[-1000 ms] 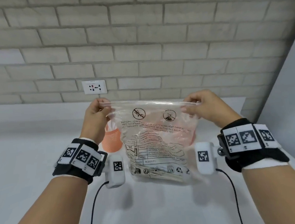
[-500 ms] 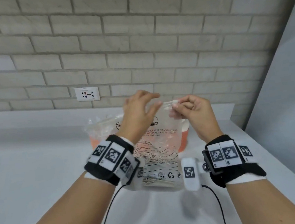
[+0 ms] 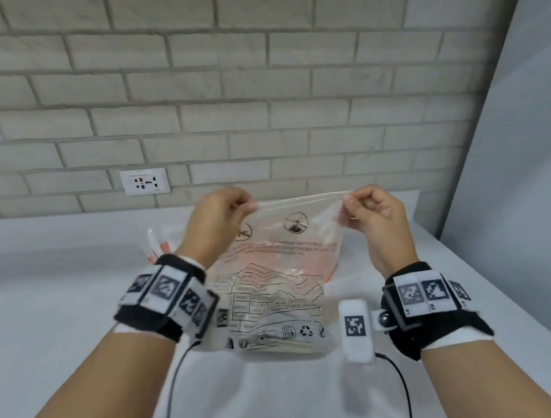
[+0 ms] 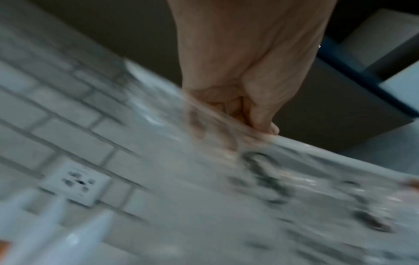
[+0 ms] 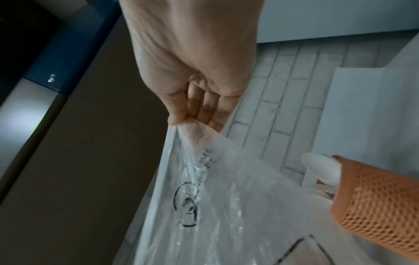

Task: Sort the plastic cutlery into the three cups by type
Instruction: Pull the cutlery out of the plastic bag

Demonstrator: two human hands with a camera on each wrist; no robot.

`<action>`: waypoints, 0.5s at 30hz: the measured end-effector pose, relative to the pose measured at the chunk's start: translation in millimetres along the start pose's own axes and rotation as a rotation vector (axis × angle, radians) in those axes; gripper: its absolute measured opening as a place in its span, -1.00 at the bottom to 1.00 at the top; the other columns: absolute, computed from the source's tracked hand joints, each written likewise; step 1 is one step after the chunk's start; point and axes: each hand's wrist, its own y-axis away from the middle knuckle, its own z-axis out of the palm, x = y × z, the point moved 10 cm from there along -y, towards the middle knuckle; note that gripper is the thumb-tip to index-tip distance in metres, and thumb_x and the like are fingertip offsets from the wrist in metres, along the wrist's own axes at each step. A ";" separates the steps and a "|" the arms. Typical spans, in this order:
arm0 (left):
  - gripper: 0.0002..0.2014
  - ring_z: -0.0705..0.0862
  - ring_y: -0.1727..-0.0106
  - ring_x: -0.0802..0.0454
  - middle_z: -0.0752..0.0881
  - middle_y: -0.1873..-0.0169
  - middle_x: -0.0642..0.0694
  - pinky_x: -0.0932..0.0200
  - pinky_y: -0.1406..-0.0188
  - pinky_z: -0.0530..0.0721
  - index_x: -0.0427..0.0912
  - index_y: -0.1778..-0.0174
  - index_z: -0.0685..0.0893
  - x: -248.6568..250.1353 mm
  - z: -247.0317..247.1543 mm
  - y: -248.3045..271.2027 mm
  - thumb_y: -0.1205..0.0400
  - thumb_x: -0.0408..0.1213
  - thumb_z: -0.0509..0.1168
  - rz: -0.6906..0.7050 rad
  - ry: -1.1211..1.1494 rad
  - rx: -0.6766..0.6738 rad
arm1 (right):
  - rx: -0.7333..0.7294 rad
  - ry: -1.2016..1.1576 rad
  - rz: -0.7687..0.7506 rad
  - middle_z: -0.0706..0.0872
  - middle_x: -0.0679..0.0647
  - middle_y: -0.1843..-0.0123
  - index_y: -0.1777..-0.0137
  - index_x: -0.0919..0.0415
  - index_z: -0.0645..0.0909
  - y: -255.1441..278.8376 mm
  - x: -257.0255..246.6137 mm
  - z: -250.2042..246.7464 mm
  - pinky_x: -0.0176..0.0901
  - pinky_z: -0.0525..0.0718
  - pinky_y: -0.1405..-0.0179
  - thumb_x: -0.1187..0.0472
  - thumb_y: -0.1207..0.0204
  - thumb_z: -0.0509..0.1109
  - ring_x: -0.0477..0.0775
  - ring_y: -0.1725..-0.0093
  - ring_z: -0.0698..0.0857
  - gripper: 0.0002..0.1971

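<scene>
Bag [image 3: 273, 275] of cutlery stands on the worktop [image 3: 60, 311], in front of the orange cups [image 5: 381, 202]. Your left hand [image 3: 217, 222] has regripped: both it and your right hand [image 3: 373, 213] now pinch the top edge, fingers clamped. Opening looks imminent; nothing sorted yet.

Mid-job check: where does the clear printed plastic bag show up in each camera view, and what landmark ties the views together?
Head: the plastic bag hangs at centre, its top edge pinched by the left hand and the right hand.
Left wrist: blurred bag runs from centre to lower right, below the fingers.
Right wrist: bag fills the lower centre, hanging from the fingertips.
Shared landmark: the grey brick wall.
</scene>
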 end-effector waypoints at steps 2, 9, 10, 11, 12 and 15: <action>-0.85 0.65 0.11 -0.03 0.74 0.10 -0.14 0.11 0.06 0.58 -0.27 0.05 0.71 -33.5 -24.4 5.7 -0.61 -0.27 0.30 -0.058 -0.051 0.040 | 0.059 -0.035 0.050 0.70 -0.10 0.46 0.30 0.18 0.56 -2.1 9.3 -14.3 -0.26 0.73 0.25 0.45 -0.54 0.30 -0.13 0.40 0.66 -0.77; -0.89 0.64 0.37 0.05 0.63 0.21 -0.15 0.32 0.55 0.54 -0.18 0.10 0.59 -83.7 -62.9 21.2 -0.67 -0.41 0.17 -0.196 0.032 0.148 | 0.069 -0.044 0.171 0.65 0.07 0.26 0.25 0.14 0.50 -3.5 28.7 6.0 -0.21 0.70 0.31 0.36 -0.61 0.23 0.01 0.32 0.64 -0.79; -0.83 0.62 0.38 0.06 0.60 0.17 -0.15 0.27 0.55 0.58 -0.15 0.08 0.59 -83.0 -60.3 21.7 -0.67 -0.45 0.12 -0.200 0.073 0.133 | 0.037 -0.074 0.184 0.68 0.09 0.22 0.20 0.13 0.49 -4.2 27.4 12.5 -0.20 0.70 0.35 0.34 -0.62 0.22 0.05 0.31 0.66 -0.82; -0.76 0.61 0.35 0.06 0.56 0.13 -0.14 0.20 0.51 0.64 -0.10 0.08 0.60 -81.6 -57.3 22.2 -0.67 -0.48 0.07 -0.208 0.107 0.107 | 0.000 -0.109 0.187 0.69 0.10 0.19 0.14 0.10 0.48 -4.7 24.9 18.9 -0.18 0.70 0.38 0.31 -0.63 0.22 0.08 0.33 0.68 -0.87; -0.70 0.60 0.31 0.06 0.51 0.10 -0.11 0.13 0.45 0.68 -0.05 0.11 0.62 -79.4 -53.8 22.7 -0.67 -0.49 0.04 -0.218 0.136 0.070 | -0.040 -0.118 0.179 0.70 0.09 0.18 0.08 0.06 0.49 -5.0 20.5 24.8 -0.17 0.70 0.41 0.25 -0.63 0.23 0.09 0.36 0.69 -0.91; -0.66 0.55 0.17 0.01 0.39 0.10 -0.06 0.12 0.30 0.72 -0.01 0.21 0.66 -74.0 -44.0 24.5 -0.67 -0.44 0.05 -0.269 0.238 -0.036 | -0.130 0.039 0.124 0.66 0.06 0.24 0.13 0.12 0.57 -3.9 10.1 37.1 -0.23 0.69 0.38 0.10 -0.61 0.26 0.04 0.37 0.67 -0.85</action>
